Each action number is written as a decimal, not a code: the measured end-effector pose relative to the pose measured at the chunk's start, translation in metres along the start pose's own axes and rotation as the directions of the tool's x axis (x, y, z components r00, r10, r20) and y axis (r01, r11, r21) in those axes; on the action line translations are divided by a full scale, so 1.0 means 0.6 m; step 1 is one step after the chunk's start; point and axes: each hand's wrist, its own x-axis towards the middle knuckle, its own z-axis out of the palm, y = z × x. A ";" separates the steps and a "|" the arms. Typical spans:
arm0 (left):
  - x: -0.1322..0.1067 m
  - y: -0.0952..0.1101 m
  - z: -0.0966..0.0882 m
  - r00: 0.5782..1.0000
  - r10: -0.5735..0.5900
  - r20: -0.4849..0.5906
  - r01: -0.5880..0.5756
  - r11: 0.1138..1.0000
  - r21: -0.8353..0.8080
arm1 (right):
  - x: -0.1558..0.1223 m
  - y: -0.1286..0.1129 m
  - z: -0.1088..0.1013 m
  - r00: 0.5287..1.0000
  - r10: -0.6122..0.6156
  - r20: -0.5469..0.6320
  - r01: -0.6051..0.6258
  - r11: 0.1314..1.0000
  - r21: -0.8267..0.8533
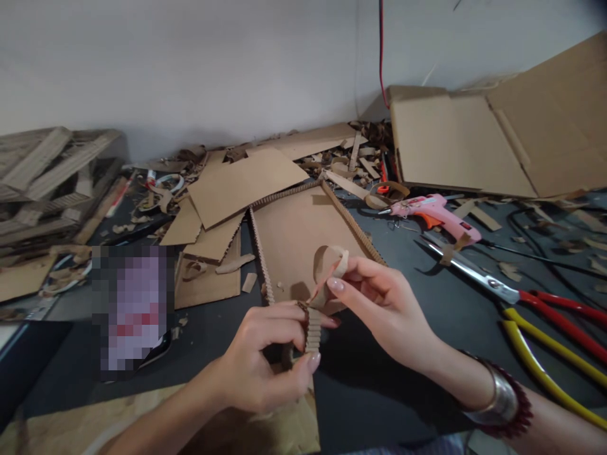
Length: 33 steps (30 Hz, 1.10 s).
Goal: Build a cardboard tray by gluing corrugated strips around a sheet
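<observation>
My left hand (265, 360) is closed around a narrow strip of corrugated cardboard (313, 332), pinched between thumb and fingers just above the dark table. My right hand (379, 303) pinches a thin brown paper layer (327, 265) that curls up in a loop from the top of that strip. The two hands are close together, the right one slightly higher. Behind them lies a flat cardboard panel (298, 234) edged with corrugated strips.
A pink glue gun (434, 212) and large scissors with red and yellow handles (521, 300) lie to the right. Cardboard sheets and scraps (237, 183) cover the back of the table. An opened box (474, 139) stands at the back right. A blurred patch (133, 303) sits at the left.
</observation>
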 end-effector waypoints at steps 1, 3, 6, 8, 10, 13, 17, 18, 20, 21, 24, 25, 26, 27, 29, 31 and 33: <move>-0.001 0.000 -0.001 1.000 -0.006 -0.015 0.006 1.000 0.013 | -0.001 0.000 -0.001 0.999 -0.027 0.027 0.027 0.999 -0.027; -0.003 -0.001 -0.002 0.999 -0.011 -0.039 0.012 1.000 0.028 | -0.003 0.001 -0.002 0.992 -0.091 0.090 0.100 0.990 -0.104; -0.004 -0.003 -0.004 0.999 -0.013 -0.036 0.013 1.000 0.004 | -0.004 0.005 -0.004 0.975 -0.165 0.147 0.198 0.950 -0.242; -0.003 -0.005 -0.004 0.999 -0.048 -0.014 0.047 0.998 -0.033 | -0.004 0.007 -0.004 0.966 -0.201 0.161 0.244 0.914 -0.325; -0.002 -0.008 -0.004 0.993 -0.121 -0.016 0.120 0.992 -0.037 | -0.005 0.008 -0.003 0.946 -0.257 0.195 0.316 0.864 -0.392; -0.001 -0.009 -0.002 0.973 -0.226 -0.043 0.228 0.973 0.047 | -0.006 0.010 -0.002 0.908 -0.345 0.239 0.418 0.783 -0.461; 0.000 -0.007 0.000 0.971 -0.239 -0.022 0.240 0.963 0.124 | -0.008 0.011 -0.002 0.915 -0.340 0.217 0.403 0.755 -0.517; 0.000 -0.005 0.000 0.974 -0.226 -0.023 0.227 0.966 0.123 | -0.009 0.011 -0.002 0.924 -0.321 0.207 0.382 0.763 -0.522; 0.000 -0.003 -0.001 0.977 -0.213 -0.013 0.213 0.972 0.094 | -0.011 0.010 -0.002 0.940 -0.284 0.190 0.342 0.779 -0.525; 0.000 -0.002 -0.002 0.977 -0.214 0.000 0.213 0.975 0.068 | -0.012 0.010 -0.002 0.945 -0.271 0.182 0.327 0.785 -0.526; 0.000 -0.002 -0.003 0.975 -0.221 0.026 0.221 0.975 0.011 | -0.013 0.006 -0.001 0.951 -0.257 0.174 0.310 0.795 -0.521; -0.001 -0.002 -0.004 0.975 -0.221 0.028 0.221 0.975 0.005 | -0.012 0.005 -0.001 0.952 -0.253 0.174 0.307 0.799 -0.517; -0.001 -0.003 -0.003 0.975 -0.218 0.031 0.218 0.976 0.003 | -0.012 0.005 -0.001 0.954 -0.247 0.169 0.299 0.803 -0.516; -0.002 -0.003 -0.003 0.976 -0.216 0.036 0.216 0.976 0.004 | -0.012 0.004 -0.001 0.957 -0.240 0.161 0.289 0.806 -0.517; -0.002 -0.004 -0.003 0.978 -0.204 0.046 0.204 0.979 0.006 | -0.012 0.003 0.000 0.964 -0.226 0.138 0.265 0.813 -0.519; -0.001 -0.004 -0.003 0.980 -0.196 0.046 0.195 0.981 0.015 | -0.013 0.004 -0.001 0.969 -0.216 0.118 0.245 0.824 -0.510; 0.000 -0.003 -0.003 0.980 -0.192 0.044 0.191 0.981 0.020 | -0.013 0.006 -0.001 0.972 -0.206 0.117 0.236 0.842 -0.485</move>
